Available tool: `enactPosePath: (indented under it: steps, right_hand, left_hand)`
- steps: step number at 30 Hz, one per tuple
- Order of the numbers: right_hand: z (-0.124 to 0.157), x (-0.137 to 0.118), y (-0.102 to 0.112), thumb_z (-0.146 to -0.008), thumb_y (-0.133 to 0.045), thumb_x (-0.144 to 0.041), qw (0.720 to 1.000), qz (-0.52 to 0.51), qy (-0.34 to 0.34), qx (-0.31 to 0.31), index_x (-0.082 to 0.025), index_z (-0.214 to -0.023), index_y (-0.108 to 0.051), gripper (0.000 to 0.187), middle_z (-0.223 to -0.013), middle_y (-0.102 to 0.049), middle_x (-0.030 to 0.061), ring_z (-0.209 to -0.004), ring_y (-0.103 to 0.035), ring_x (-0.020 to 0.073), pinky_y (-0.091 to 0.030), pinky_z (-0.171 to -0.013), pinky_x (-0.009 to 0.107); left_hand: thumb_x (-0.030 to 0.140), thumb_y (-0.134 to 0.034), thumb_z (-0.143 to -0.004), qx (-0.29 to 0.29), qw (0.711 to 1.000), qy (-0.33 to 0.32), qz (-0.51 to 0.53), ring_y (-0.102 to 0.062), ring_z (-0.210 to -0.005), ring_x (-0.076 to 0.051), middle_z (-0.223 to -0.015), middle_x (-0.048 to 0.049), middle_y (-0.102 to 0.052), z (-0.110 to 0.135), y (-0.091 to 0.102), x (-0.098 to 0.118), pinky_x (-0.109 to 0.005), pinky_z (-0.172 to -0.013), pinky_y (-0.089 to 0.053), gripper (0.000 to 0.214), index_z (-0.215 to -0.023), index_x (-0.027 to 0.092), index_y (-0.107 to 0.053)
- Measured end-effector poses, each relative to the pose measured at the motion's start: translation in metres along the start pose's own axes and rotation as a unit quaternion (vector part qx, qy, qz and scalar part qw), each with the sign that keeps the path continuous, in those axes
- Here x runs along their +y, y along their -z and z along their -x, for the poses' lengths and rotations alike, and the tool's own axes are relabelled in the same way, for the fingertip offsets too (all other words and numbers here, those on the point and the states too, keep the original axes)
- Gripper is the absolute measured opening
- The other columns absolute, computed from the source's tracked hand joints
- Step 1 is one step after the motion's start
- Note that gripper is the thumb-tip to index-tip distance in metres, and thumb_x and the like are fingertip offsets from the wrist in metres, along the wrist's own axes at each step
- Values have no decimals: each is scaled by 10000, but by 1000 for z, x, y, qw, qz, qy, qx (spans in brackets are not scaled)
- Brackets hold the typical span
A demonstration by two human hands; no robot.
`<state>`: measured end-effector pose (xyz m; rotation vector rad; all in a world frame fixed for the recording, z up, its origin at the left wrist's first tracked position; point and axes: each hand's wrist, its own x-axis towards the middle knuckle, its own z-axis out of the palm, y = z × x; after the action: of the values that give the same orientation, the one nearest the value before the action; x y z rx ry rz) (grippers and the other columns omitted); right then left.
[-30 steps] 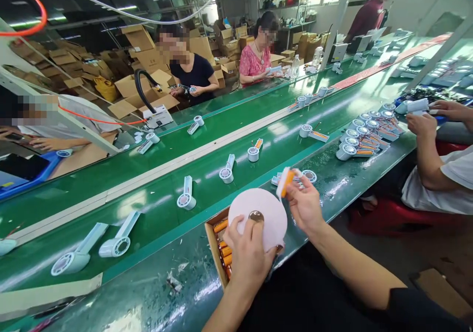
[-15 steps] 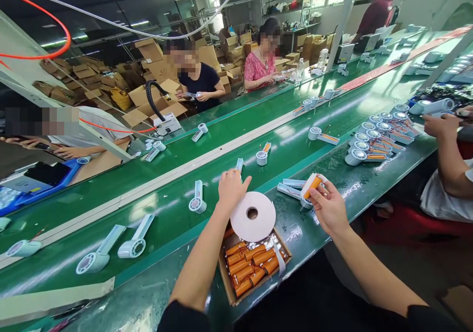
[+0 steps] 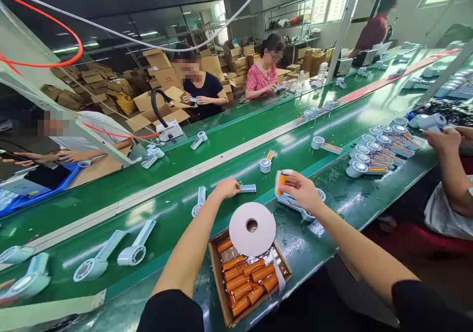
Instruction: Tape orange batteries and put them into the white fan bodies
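Fan [image 3: 248, 188] and cell [image 3: 283, 180] held

Fan at 12 o'clock of box [image 3: 216, 269], cell at 1 o'clock. Fan probably light, stiff, slick; take either end. Cell likely denser, firm; pinch its sides. Left hand [image 3: 225, 189]: fingers clamped on fan's 9 o'clock end. Right hand [image 3: 302, 191]: fingers pinched round cell.

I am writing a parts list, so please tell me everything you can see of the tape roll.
The tape roll is a flat, whitish disc with a slight pink tint, wound around a small open core. It looks like paper or foam. It lies broad face up, seemingly resting on the far corner of the cardboard box. A pale strip, apparently its loose end, hangs over the box's right edge. Nobody holds it.
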<state>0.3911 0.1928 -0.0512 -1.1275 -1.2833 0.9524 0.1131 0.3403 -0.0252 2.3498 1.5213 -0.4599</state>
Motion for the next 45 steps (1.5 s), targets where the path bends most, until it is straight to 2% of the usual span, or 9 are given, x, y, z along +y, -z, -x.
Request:
enactPosePath:
  steps: [7, 14, 22, 26, 29, 33, 36, 40, 45]
  right_hand:
    - [-107, 10, -72, -898, -640, -209, 904, 330, 99, -253, -175, -1057, -680, 167, -890, -757, 56, -842, -687, 194, -476, -793, 275]
    - [-110, 23, -67, -917, -572, -104, 802, 464, 124, -356, -197, -1210, -671, 323, -1027, -779, 77, -946, -711, 213, -441, -796, 256]
    - [-109, 24, -89, -920, -671, -340, 741, 549, 93, -376, -199, -1305, -679, 410, -1101, -762, 168, -993, -733, 313, -524, -860, 386]
    - [-113, -1, -89, -850, -753, -327, 764, 524, 101, -362, -188, -1173, -740, 351, -1095, -775, 139, -1008, -728, 292, -529, -904, 370]
    - [-96, -24, -62, -984, -606, -350, 815, 488, 120, -290, -189, -1224, -711, 308, -1238, -739, 129, -1145, -678, 262, -493, -982, 343]
    - [-20, -32, -4, -1087, -382, -393, 876, 428, 103, -194, -181, -1176, -708, 399, -1142, -758, 107, -1023, -690, 224, -510, -879, 316]
    - [49, -21, 23, -1042, -487, -476, 943, 269, 26, -196, -209, -913, -738, 389, -855, -761, 41, -789, -683, 199, -497, -735, 297]
    - [97, -10, 13, -1011, -523, -540, 974, 136, -68, -167, -194, -854, -716, 426, -748, -721, 32, -662, -641, 173, -475, -644, 282]
    - [112, -32, -34, -928, -659, -539, 955, 51, -158, -245, -180, -1103, -704, 402, -701, -667, -15, -534, -538, 122, -406, -513, 232]
  left_hand:
    - [413, -611, -995, 69, 996, 8, 48, -646, -1119, -220, -1272, -97, -652, 5, -7, 1, -457, -981, -558, 333, -1235, 184, -644]
    - [416, -622, -988, 115, 988, 40, 90, -647, -1120, -226, -1271, -98, -650, -13, -16, 10, -462, -971, -564, 355, -1247, 173, -636]
    - [415, -619, -991, 127, 985, 60, 103, -652, -1103, -219, -1259, -97, -655, -24, -17, 29, -451, -959, -570, 346, -1240, 176, -639]
    - [417, -616, -992, 136, 983, 61, 104, -654, -1099, -216, -1257, -96, -658, -16, -3, 39, -450, -961, -569, 339, -1231, 178, -645]
    - [409, -603, -996, 162, 980, 30, 107, -623, -1203, -258, -1333, -123, -630, 12, 5, 48, -511, -1037, -522, 393, -1305, 166, -610]
    - [421, -614, -963, 191, 972, -84, 108, -418, -1460, -311, -1549, -161, -494, 92, -17, 56, -530, -1234, -309, 568, -1466, 179, -506]
    - [529, -854, -705, 142, 966, -204, 77, -376, -1484, -373, -1564, -89, -504, 154, -53, 57, -599, -1248, -255, 893, -1488, 295, -494]
    - [338, -810, -780, 179, 961, -207, 49, -369, -1477, -371, -1535, -112, -525, 188, -89, 54, -598, -1209, -336, 796, -1499, 258, -479]
    - [352, -814, -799, 379, 909, -139, 104, -450, -1345, -356, -1330, -140, -631, 209, -110, 51, -565, -1173, -406, 634, -1350, 177, -554]
